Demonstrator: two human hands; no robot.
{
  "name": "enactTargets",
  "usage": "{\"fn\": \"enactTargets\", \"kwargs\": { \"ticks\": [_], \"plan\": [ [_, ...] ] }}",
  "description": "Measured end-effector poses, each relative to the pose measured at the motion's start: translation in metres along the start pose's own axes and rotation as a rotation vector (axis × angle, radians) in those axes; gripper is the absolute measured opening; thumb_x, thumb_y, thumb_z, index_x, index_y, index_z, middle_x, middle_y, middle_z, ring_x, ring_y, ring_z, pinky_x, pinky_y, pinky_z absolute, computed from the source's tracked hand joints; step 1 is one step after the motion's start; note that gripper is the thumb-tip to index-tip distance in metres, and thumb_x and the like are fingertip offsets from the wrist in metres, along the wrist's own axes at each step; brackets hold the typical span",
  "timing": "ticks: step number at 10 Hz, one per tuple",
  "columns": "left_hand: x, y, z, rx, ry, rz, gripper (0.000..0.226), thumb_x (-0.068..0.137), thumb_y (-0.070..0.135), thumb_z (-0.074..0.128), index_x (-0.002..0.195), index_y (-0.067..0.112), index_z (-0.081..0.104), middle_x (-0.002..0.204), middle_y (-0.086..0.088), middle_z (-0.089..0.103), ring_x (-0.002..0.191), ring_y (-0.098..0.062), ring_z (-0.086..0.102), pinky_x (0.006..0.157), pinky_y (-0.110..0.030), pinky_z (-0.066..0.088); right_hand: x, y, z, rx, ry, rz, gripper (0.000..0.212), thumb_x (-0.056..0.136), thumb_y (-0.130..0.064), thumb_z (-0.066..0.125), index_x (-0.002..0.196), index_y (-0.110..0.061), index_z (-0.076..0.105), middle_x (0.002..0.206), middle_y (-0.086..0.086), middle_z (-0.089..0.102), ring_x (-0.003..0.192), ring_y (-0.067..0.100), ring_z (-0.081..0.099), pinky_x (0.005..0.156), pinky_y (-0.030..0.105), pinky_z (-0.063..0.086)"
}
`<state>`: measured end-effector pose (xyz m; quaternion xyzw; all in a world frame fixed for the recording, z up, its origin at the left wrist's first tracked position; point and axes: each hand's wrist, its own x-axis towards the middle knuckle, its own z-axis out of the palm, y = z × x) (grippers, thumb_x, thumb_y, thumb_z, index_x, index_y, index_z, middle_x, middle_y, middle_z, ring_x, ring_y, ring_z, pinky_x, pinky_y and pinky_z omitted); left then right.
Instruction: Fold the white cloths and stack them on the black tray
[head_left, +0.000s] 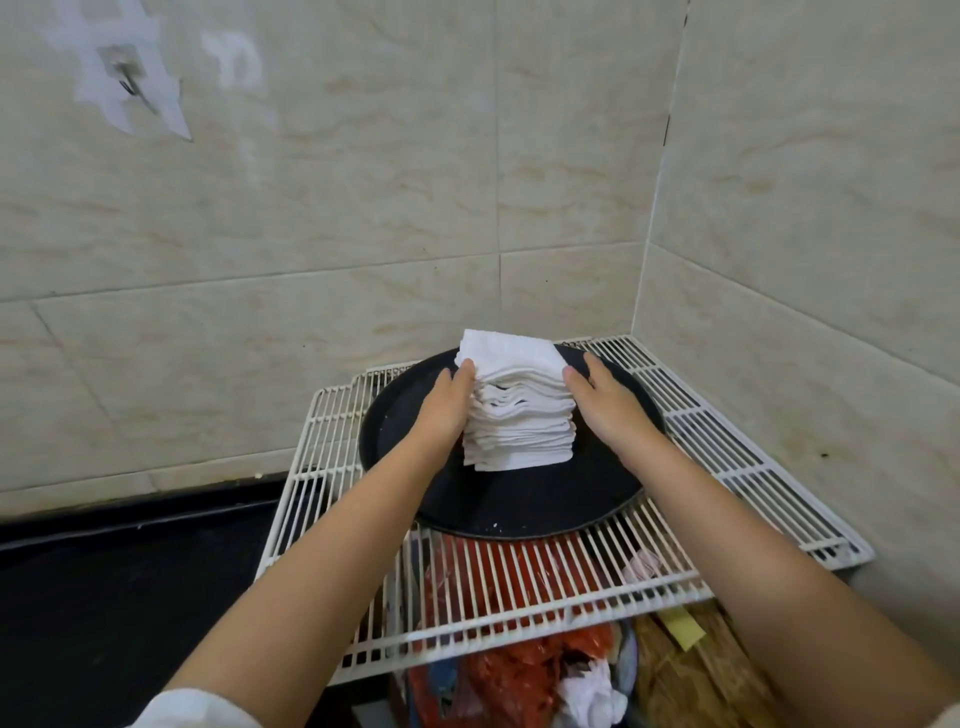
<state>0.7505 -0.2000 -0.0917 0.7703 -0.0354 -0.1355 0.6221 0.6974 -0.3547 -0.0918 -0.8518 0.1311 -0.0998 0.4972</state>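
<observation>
Tiled walls (467, 156) meeting in a corner, most likely chosen as a backstop for the work. White wire rack (727, 447) laid flat into that corner as a makeshift shelf, holding up the round black tray (519, 514). On the tray, slightly back of centre, a tall stack of folded white cloths (519, 415), kept there as the collecting point the task asks for. Left hand (447, 400) pressed flat against the stack's left side, right hand (602, 400) against its right; fingers on both straight and laid along the cloth edges, not curled round anything, apparently squaring the leaning layers. Top cloth sitting a little skewed.

Far fingertips tucked behind the stack, so contact there hard to judge. Under the rack, red plastic bags (519, 670) and a crumpled white piece (592, 691), seen only through the bars and cut off at the bottom edge; unclear whether more cloths wait there. Small wall hook (124, 73) at upper left, blurred.
</observation>
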Motion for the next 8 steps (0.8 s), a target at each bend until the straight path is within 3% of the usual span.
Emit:
{"fn": "enactTargets", "kwargs": {
  "ticks": [1,2,3,4,5,6,7,8],
  "plan": [
    [-0.009,-0.008,-0.001,0.112,0.101,0.170,0.059,0.100,0.039,0.030,0.149,0.016,0.010,0.157,-0.005,0.018,0.145,-0.023,0.019,0.116,-0.036,0.018,-0.010,0.009,-0.005,-0.216,0.007,-0.260,0.058,0.095,-0.029,0.045,0.145,-0.017,0.019,0.156,0.005,0.016,0.144,0.018,0.014,0.115,0.032,0.017],
    [-0.018,-0.023,-0.001,0.338,0.106,0.550,0.059,0.098,0.038,0.035,0.148,0.013,0.017,0.157,-0.008,0.016,0.146,-0.022,0.013,0.119,-0.031,0.009,-0.014,0.019,-0.003,-0.377,-0.089,-0.313,0.068,0.089,-0.025,0.057,0.145,-0.023,0.018,0.157,0.003,0.003,0.145,0.018,0.007,0.116,0.030,0.015],
    [-0.009,-0.034,-0.004,0.793,0.073,0.696,0.061,0.096,0.035,0.035,0.148,0.012,0.013,0.159,-0.009,0.003,0.148,-0.023,-0.001,0.117,-0.029,0.002,-0.015,0.022,-0.001,-0.540,-0.087,-0.378,0.072,0.086,-0.023,0.061,0.145,-0.020,0.018,0.157,0.003,0.002,0.145,0.019,0.009,0.116,0.029,0.016],
    [-0.001,-0.036,-0.007,1.027,0.120,0.727,0.056,0.099,0.028,0.039,0.148,0.011,0.016,0.158,-0.011,0.009,0.148,-0.025,0.004,0.121,-0.039,0.010,-0.013,0.020,0.000,-0.563,0.005,-0.432,0.057,0.086,-0.018,0.060,0.138,-0.010,0.036,0.150,0.009,0.027,0.136,0.022,0.031,0.109,0.029,0.031],
    [0.003,-0.041,-0.010,1.134,0.121,0.726,0.055,0.100,0.027,0.036,0.148,0.009,0.017,0.156,-0.012,0.017,0.147,-0.026,0.007,0.120,-0.039,0.013,-0.009,0.018,0.000,-0.599,0.033,-0.479,0.047,0.086,-0.016,0.061,0.129,-0.006,0.047,0.138,0.010,0.042,0.122,0.023,0.046,0.098,0.028,0.040],
    [0.001,-0.042,-0.010,1.146,0.113,0.702,0.054,0.100,0.026,0.036,0.147,0.006,0.019,0.154,-0.015,0.021,0.146,-0.029,0.014,0.119,-0.040,0.017,-0.008,0.014,-0.001,-0.626,0.041,-0.491,0.044,0.085,-0.016,0.061,0.127,-0.006,0.049,0.134,0.009,0.045,0.119,0.021,0.048,0.096,0.024,0.040],
    [-0.006,-0.044,-0.009,1.090,0.141,0.737,0.061,0.094,0.038,0.030,0.143,0.002,0.031,0.146,-0.022,0.035,0.140,-0.038,0.029,0.114,-0.049,0.028,-0.010,0.015,-0.002,-0.600,0.017,-0.489,0.047,0.085,-0.017,0.061,0.128,-0.006,0.047,0.136,0.010,0.043,0.122,0.022,0.045,0.099,0.025,0.037],
    [-0.012,-0.038,-0.019,1.040,0.201,0.651,0.064,0.096,0.041,0.031,0.147,0.005,0.017,0.154,-0.018,0.020,0.145,-0.032,0.017,0.118,-0.045,0.017,-0.011,0.009,-0.011,-0.593,0.042,-0.480,0.052,0.086,-0.022,0.059,0.133,-0.007,0.041,0.141,0.010,0.040,0.129,0.023,0.039,0.106,0.029,0.032]
  ]
}}
